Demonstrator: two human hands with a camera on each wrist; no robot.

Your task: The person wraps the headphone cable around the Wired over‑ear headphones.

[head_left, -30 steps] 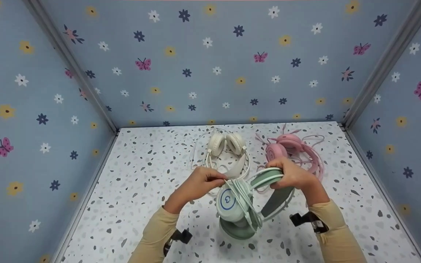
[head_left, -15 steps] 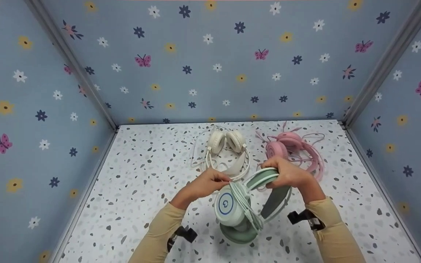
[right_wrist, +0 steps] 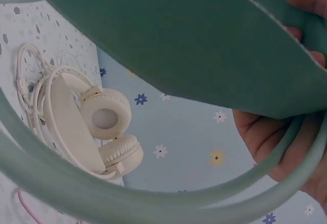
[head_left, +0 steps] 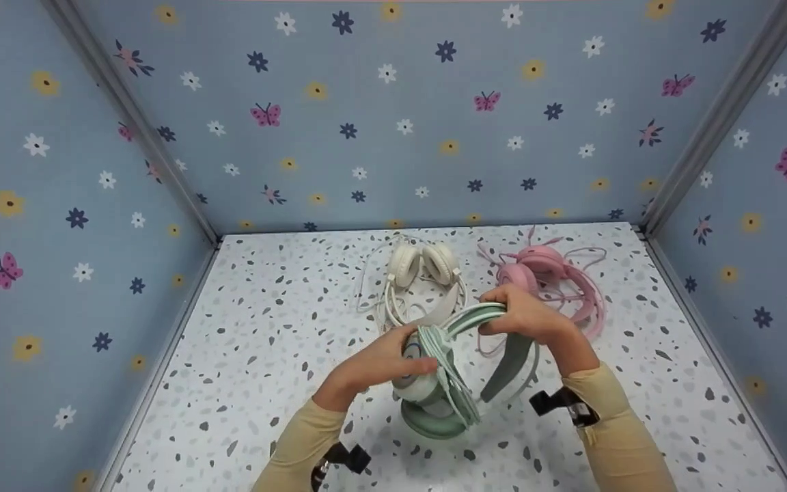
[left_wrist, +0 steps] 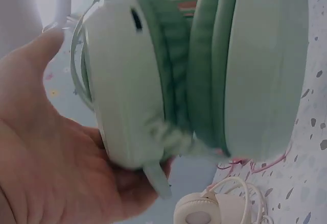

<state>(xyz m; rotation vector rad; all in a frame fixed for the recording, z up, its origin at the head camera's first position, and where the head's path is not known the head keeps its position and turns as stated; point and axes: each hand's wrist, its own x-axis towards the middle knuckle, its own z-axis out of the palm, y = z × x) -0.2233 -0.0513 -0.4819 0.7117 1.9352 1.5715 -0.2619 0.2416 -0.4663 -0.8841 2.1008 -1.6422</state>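
Mint-green headphones (head_left: 433, 422) are held up over the speckled table, their cable (head_left: 445, 359) looped in a bundle around one ear cup. My left hand (head_left: 374, 365) grips that ear cup, thumb across its outer face by the cable loops. In the left wrist view the two ear cups (left_wrist: 122, 86) face each other, pads close together, with the palm beside the nearer one. My right hand (head_left: 529, 318) holds the headband. From the right wrist, the wide inner strap (right_wrist: 173, 45) and thin outer bands fill much of the view, hiding part of the fingers.
Cream-white headphones (head_left: 440, 265) lie on the table (head_left: 264, 328) behind my hands, with their cable beside them. Pink headphones (head_left: 542, 260) with a loose cable lie to the right. Flower-patterned panels (head_left: 393, 102) enclose the table at the back and sides.
My left hand has gone from pinching the cable at the ear cup's top to gripping the cup itself. The green headphones and my right hand have shifted slightly left.
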